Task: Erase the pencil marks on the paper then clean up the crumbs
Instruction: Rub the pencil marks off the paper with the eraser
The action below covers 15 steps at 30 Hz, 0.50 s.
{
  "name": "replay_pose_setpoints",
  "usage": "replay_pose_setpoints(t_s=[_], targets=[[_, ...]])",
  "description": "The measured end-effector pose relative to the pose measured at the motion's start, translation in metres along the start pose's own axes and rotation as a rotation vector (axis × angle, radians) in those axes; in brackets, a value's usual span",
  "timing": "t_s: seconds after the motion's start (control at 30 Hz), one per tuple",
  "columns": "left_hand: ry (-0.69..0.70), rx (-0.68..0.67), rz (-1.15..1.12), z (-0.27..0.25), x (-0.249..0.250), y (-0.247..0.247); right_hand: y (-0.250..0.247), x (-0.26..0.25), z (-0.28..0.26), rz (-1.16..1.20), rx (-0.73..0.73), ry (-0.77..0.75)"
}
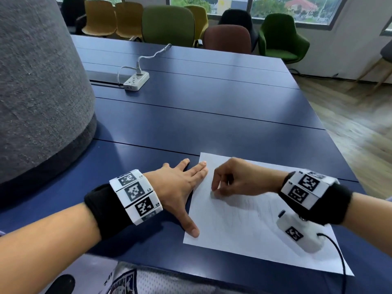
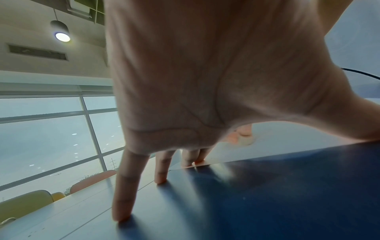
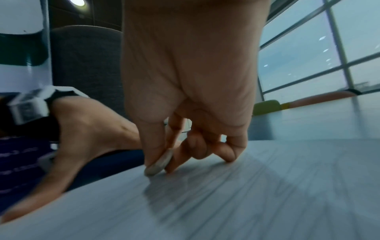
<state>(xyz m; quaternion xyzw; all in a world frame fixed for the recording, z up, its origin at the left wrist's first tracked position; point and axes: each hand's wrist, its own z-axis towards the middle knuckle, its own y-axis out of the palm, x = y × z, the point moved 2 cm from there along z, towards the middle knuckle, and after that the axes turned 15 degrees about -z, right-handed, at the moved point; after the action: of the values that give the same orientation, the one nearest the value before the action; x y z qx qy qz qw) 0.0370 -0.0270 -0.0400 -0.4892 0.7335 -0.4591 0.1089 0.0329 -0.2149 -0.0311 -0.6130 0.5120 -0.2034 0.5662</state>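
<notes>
Two hands are working at the paper [image 1: 244, 225], which is lying on the near right part of the blue table [image 1: 191, 115]. The right hand [image 1: 237, 179] is pinching a small grey eraser [image 3: 159, 163] between thumb and curled fingers, its lower end touching the sheet's far left area over faint pencil marks [image 1: 254, 206]. The left hand [image 1: 178, 187] is lying flat with straight, spread fingers, fingertips and thumb pressing the paper's left edge.

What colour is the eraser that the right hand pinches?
Pale grey-white, dirty at the rubbing end. The eraser shows best in the right wrist view.
</notes>
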Motion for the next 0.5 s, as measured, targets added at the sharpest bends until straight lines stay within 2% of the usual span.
replay_pose_setpoints(t_s=[0.13, 0.2, 0.27, 0.33, 0.5], targets=[[0.005, 0.009, -0.017, -0.001, 0.000, 0.000, -0.009, 0.016, 0.011, 0.028, 0.173, 0.122], [0.005, 0.005, -0.020, -0.002, 0.001, 0.000, -0.002, 0.010, 0.006, 0.042, 0.138, 0.079], [0.006, -0.004, -0.021, -0.002, 0.002, 0.000, 0.001, 0.003, 0.000, 0.027, 0.030, 0.018], [0.011, -0.004, -0.013, -0.002, 0.003, 0.000, -0.007, 0.009, 0.005, -0.019, 0.010, 0.029], [0.019, 0.018, 0.012, -0.003, 0.003, -0.001, -0.020, 0.036, 0.026, 0.011, 0.238, 0.193]])
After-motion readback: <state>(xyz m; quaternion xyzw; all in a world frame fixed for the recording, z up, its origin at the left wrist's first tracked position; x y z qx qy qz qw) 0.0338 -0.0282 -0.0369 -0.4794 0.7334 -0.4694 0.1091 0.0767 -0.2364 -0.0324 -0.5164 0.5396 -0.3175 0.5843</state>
